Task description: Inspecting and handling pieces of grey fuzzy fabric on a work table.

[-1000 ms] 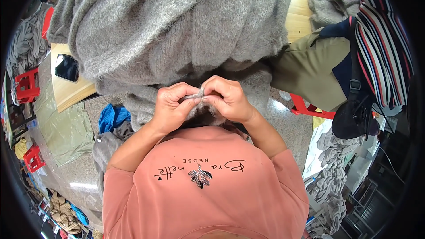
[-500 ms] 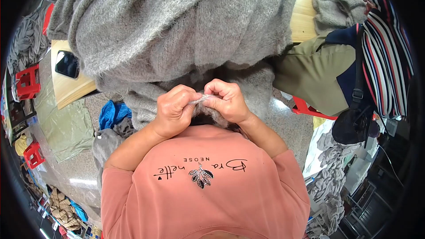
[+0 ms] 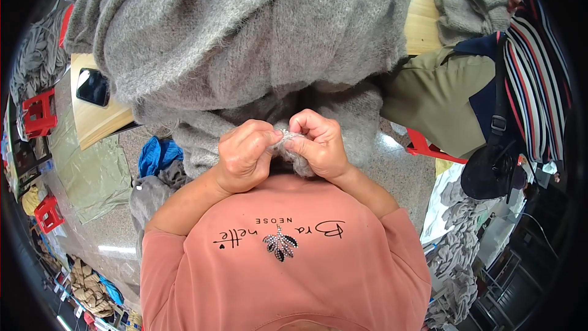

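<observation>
A large grey fuzzy knit garment (image 3: 257, 43) lies heaped over the table and hangs down toward my lap. Close in front of my chest, my left hand (image 3: 246, 154) pinches an edge of this knit between thumb and fingertips. My right hand (image 3: 318, 146) grips the same edge just beside it, thumb against the forefinger. Between the fingertips shows a short light strip of the knit edge (image 3: 286, 136). Whether a needle or thread is also in the fingers is too small to tell.
A dark phone (image 3: 93, 87) rests on the wooden table's left corner (image 3: 92, 125). A seated co-worker in a striped top and olive trousers (image 3: 441, 98) is close on the right, near another grey knit piece (image 3: 468, 9). Red stools (image 3: 39, 113) and a blue cloth (image 3: 158, 158) are on the left.
My fingers have shifted slightly along the knit edge, and the strip between them looks shorter and more bunched. Both hands stay in nearly the same place.
</observation>
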The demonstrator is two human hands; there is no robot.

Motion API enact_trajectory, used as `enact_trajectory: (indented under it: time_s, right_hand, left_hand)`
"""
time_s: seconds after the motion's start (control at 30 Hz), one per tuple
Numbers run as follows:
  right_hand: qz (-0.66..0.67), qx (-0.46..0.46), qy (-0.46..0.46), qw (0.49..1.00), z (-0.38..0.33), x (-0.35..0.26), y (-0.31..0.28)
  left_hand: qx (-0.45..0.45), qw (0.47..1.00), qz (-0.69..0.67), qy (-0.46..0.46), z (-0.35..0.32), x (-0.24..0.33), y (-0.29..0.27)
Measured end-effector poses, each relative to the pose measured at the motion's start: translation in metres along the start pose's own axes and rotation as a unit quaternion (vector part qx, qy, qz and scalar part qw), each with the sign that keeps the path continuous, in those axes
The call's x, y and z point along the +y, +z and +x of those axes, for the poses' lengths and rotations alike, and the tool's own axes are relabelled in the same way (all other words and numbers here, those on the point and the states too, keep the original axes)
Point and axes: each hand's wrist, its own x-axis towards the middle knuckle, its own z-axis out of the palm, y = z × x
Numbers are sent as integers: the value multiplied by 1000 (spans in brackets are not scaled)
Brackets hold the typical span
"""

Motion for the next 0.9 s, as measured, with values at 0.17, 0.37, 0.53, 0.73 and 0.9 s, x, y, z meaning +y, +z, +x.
enact_trajectory:
  time_s: [0.17, 0.37, 0.53, 0.73, 0.9]
  right_hand:
    - [-115, 24, -64, 991, 5, 3, 3]
    - [-423, 87, -310, 847, 2, 6, -7]
    - [-390, 103, -356, 843, 5, 14, -7]
    - [-275, 55, -304, 911, 4, 11, -14]
    - [-241, 49, -264, 933, -4, 11, -12]
  left_hand:
    - [10, 982, -108, -154, -1, -3, 2]
    - [39, 879, -275, -388, -5, -10, 7]
    - [-29, 903, -188, -384, 1, -9, 2]
    - [-70, 908, -168, -377, 9, -3, 10]
    - [-33, 862, -319, -392, 0, -7, 14]
